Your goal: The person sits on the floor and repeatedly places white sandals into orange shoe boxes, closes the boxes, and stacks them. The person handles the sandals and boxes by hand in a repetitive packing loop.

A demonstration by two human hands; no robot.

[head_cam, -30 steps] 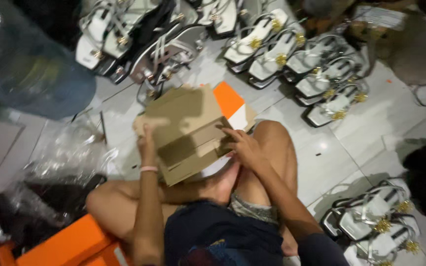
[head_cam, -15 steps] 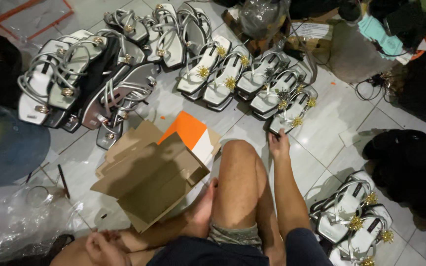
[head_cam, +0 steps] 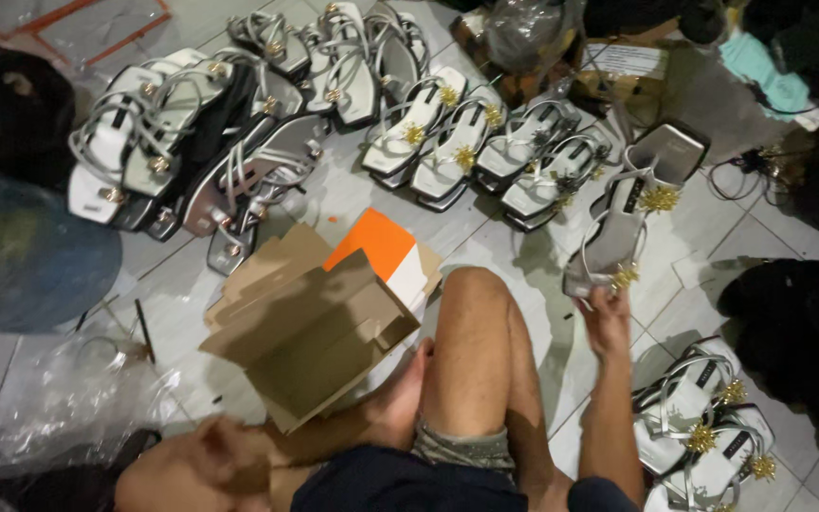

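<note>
Right hand (head_cam: 607,318) closed on heel ends of silver sandal pair (head_cam: 623,213) with gold star ornaments, lifted above tiled floor (head_cam: 523,237). Left hand (head_cam: 215,446) blurred at lower left, grip cannot be told. Long axis runs away from person, toes toward upper right. Risk: thin-strap hold; one sandal may slip onto row of sandals (head_cam: 485,152). Open cardboard box (head_cam: 310,327) by knee.

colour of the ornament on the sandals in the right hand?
Gold, spiky, on silver sandals held by the right hand. Head view, the only one.
</note>
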